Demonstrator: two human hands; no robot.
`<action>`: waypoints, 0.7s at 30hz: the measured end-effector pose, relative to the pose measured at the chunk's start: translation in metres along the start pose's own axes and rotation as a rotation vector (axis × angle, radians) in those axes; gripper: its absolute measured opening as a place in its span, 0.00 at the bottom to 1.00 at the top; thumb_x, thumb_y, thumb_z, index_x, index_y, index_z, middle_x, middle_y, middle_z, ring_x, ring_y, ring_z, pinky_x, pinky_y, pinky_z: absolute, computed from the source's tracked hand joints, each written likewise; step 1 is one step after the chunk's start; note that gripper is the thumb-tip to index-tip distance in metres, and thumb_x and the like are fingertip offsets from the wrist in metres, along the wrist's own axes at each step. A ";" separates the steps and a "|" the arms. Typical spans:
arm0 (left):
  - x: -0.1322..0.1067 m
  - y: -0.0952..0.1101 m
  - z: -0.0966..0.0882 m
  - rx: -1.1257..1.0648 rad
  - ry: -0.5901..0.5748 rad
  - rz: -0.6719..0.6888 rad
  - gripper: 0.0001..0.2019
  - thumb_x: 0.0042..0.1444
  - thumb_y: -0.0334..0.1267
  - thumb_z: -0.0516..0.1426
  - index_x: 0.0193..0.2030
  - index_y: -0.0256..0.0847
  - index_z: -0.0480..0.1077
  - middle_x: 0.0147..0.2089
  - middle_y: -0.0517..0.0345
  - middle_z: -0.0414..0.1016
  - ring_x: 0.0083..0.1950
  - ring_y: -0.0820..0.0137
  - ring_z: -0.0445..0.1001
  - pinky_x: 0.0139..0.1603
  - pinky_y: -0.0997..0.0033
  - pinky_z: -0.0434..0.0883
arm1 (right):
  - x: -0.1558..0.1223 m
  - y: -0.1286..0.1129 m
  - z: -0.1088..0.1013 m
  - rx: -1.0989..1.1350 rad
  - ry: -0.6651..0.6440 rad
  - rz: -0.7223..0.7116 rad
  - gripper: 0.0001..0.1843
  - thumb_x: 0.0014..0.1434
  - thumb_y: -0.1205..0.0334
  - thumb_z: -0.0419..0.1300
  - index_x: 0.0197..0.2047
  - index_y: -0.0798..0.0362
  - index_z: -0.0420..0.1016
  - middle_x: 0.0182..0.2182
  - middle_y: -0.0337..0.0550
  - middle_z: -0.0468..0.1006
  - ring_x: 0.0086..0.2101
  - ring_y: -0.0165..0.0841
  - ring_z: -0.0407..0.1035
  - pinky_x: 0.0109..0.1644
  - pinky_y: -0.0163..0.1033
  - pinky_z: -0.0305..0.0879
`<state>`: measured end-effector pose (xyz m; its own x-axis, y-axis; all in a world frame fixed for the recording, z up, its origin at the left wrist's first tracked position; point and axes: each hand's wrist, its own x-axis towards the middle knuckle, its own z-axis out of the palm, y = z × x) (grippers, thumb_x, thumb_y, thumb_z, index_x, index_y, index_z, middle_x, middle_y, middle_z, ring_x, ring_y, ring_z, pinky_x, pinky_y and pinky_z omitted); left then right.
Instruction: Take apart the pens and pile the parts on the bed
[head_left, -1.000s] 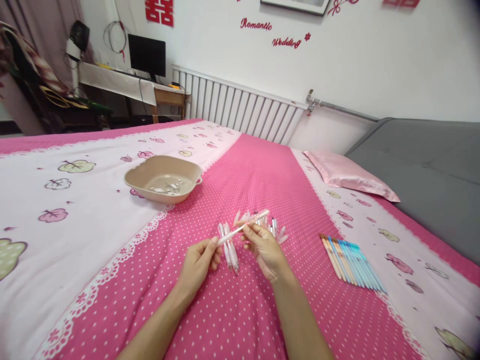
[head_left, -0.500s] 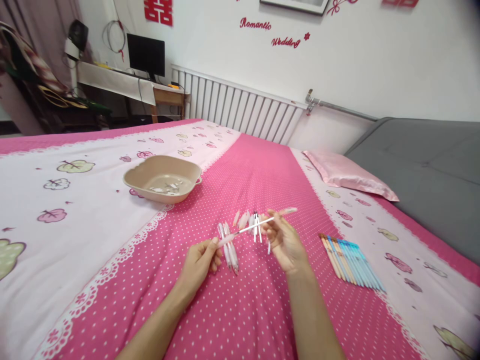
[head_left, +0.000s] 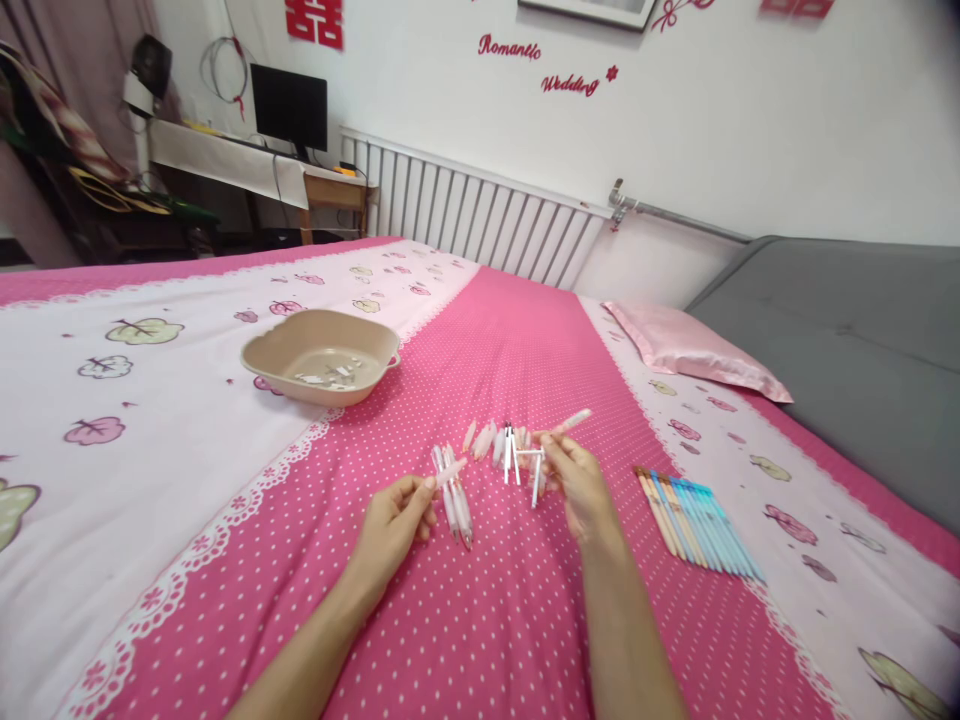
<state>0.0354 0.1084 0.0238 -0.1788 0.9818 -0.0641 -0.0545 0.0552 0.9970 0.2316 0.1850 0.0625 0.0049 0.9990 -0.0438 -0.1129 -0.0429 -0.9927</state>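
My left hand (head_left: 394, 520) pinches a short pale pink pen piece (head_left: 451, 472) between thumb and fingers. My right hand (head_left: 576, 482) is closed on a pink pen barrel (head_left: 571, 421) that sticks up to the right, and on a thin white refill (head_left: 527, 453) pointing left. Between the hands, on the pink dotted bedspread (head_left: 480, 620), lie a few assembled pink pens (head_left: 456, 498) and a small heap of loose pen parts (head_left: 501, 442).
A beige plastic basin (head_left: 321, 356) with small white bits sits to the far left. A row of blue and orange pens (head_left: 697, 522) lies to the right. A pink pillow (head_left: 694, 350) and grey mattress (head_left: 847, 340) are further right; a radiator (head_left: 480, 215) stands behind.
The pen has come apart: my right hand drew the barrel and refill away to the right and lowered toward the parts heap, while my left hand kept the front piece.
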 end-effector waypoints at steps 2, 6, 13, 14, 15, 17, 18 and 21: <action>0.001 -0.001 0.000 0.005 -0.010 0.009 0.18 0.49 0.52 0.54 0.28 0.35 0.65 0.19 0.62 0.67 0.18 0.78 0.63 0.20 0.79 0.59 | -0.012 -0.004 0.014 -0.008 -0.217 0.075 0.16 0.47 0.53 0.63 0.36 0.54 0.75 0.29 0.40 0.73 0.22 0.23 0.63 0.19 0.27 0.52; 0.001 0.001 0.000 -0.007 -0.031 0.046 0.17 0.48 0.52 0.55 0.28 0.36 0.65 0.18 0.63 0.66 0.18 0.78 0.62 0.20 0.79 0.59 | -0.036 0.002 0.053 -0.022 -0.579 0.178 0.14 0.49 0.54 0.61 0.37 0.55 0.74 0.28 0.40 0.72 0.25 0.24 0.66 0.23 0.27 0.56; 0.000 0.003 0.002 0.073 -0.066 0.047 0.18 0.44 0.50 0.58 0.32 0.33 0.70 0.22 0.60 0.69 0.21 0.77 0.63 0.22 0.78 0.59 | -0.024 0.009 0.047 -0.055 -0.401 0.139 0.16 0.48 0.51 0.61 0.36 0.54 0.73 0.27 0.40 0.73 0.24 0.24 0.64 0.24 0.28 0.57; 0.000 0.002 0.003 0.080 -0.067 0.047 0.19 0.44 0.50 0.59 0.33 0.33 0.70 0.22 0.60 0.68 0.21 0.76 0.63 0.23 0.77 0.59 | -0.016 0.009 0.037 -0.124 -0.309 0.115 0.16 0.47 0.51 0.61 0.35 0.54 0.73 0.28 0.41 0.73 0.24 0.25 0.64 0.24 0.29 0.57; 0.000 0.001 0.003 0.087 -0.068 0.045 0.19 0.44 0.50 0.59 0.33 0.34 0.70 0.22 0.60 0.68 0.21 0.76 0.63 0.23 0.77 0.60 | -0.009 0.010 0.026 -0.202 -0.193 0.071 0.17 0.47 0.50 0.60 0.35 0.54 0.73 0.28 0.41 0.73 0.23 0.25 0.64 0.23 0.29 0.56; 0.001 -0.001 0.002 0.100 -0.075 0.048 0.18 0.45 0.50 0.58 0.33 0.34 0.70 0.22 0.60 0.68 0.21 0.76 0.63 0.23 0.77 0.60 | 0.005 0.012 0.004 -0.345 0.003 -0.027 0.18 0.47 0.48 0.59 0.31 0.55 0.72 0.25 0.41 0.73 0.22 0.27 0.64 0.24 0.31 0.57; 0.001 -0.002 0.002 0.105 -0.081 0.052 0.18 0.45 0.50 0.58 0.33 0.34 0.70 0.22 0.60 0.68 0.21 0.76 0.63 0.24 0.77 0.60 | 0.010 0.014 -0.004 -0.391 0.058 -0.034 0.18 0.47 0.47 0.58 0.30 0.55 0.72 0.24 0.41 0.73 0.22 0.28 0.64 0.24 0.31 0.57; 0.002 -0.004 0.001 0.116 -0.084 0.059 0.17 0.46 0.50 0.57 0.31 0.34 0.70 0.22 0.60 0.67 0.22 0.75 0.63 0.24 0.77 0.60 | 0.020 0.022 -0.020 -0.437 0.111 -0.013 0.20 0.45 0.45 0.58 0.29 0.55 0.71 0.21 0.40 0.72 0.21 0.29 0.64 0.23 0.32 0.56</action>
<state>0.0366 0.1105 0.0193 -0.0954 0.9954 -0.0060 0.0685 0.0126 0.9976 0.2493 0.2034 0.0372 0.1127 0.9934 -0.0196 0.3180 -0.0547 -0.9465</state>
